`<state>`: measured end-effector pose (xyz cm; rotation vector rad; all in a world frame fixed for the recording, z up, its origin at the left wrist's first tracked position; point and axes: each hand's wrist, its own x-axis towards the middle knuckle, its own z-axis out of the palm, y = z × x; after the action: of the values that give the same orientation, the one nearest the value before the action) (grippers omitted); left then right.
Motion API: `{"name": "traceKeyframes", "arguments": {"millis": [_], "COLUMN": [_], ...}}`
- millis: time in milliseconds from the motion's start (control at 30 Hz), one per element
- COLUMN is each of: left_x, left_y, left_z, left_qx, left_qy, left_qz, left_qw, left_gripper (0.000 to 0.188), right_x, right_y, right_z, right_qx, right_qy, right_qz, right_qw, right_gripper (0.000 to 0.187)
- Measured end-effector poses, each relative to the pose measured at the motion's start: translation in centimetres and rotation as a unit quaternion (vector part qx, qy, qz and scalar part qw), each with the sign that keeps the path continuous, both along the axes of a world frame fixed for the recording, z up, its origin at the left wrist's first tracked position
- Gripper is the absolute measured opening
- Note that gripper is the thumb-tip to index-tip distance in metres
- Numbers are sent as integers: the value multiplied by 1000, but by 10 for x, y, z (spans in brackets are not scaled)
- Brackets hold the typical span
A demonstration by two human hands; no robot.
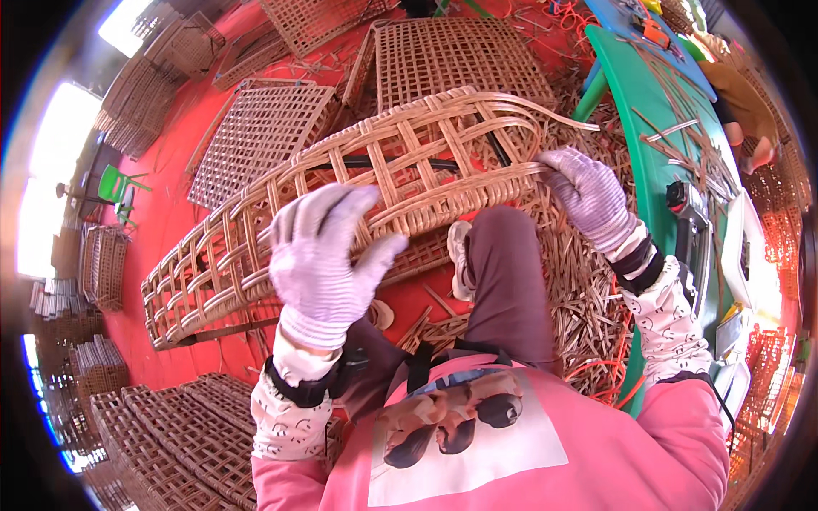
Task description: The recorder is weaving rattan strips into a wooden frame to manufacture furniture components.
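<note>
Right hand [588,194] grip on wicker panel [358,183] rim (left hand [324,260] splayed).

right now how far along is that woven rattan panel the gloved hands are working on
Mostly woven, it seems: the long curved rattan panel already has its lattice and a bound rim along most of its length. In hand: the right hand grips the rim at the far end, where loose strips stick out unwoven; the left hand hovers open by the near edge. Left: tucking in those ends.

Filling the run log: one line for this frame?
left hand: open, at panel edge | right hand: grips panel rim | panel: across lap
</note>
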<state>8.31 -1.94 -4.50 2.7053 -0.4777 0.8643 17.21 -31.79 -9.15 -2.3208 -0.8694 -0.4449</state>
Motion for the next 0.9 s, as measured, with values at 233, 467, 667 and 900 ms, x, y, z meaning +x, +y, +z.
{"name": "traceKeyframes", "arguments": {"millis": [233,467,667,900], "left_x": [15,18,30,35], "left_y": [-25,-28,-32,-32], "left_z": [-12,-8,1,13], "left_qx": [-16,-19,-47,-361], "left_qy": [29,35,69,231], "left_qz": [-47,-66,-87,-183], "left_qw": [998,997,993,885], "left_gripper": [32,29,25,38], "right_x": [-6,8,25,-12], "right_y": [-10,-22,-12,52], "right_z": [-4,8,67,134], "right_qx": [-9,-29,-67,231], "right_qy": [-5,-91,-163,145], "right_qz": [-6,-42,-78,153], "right_qw": [1000,995,981,950], "right_gripper": [18,27,20,19]}}
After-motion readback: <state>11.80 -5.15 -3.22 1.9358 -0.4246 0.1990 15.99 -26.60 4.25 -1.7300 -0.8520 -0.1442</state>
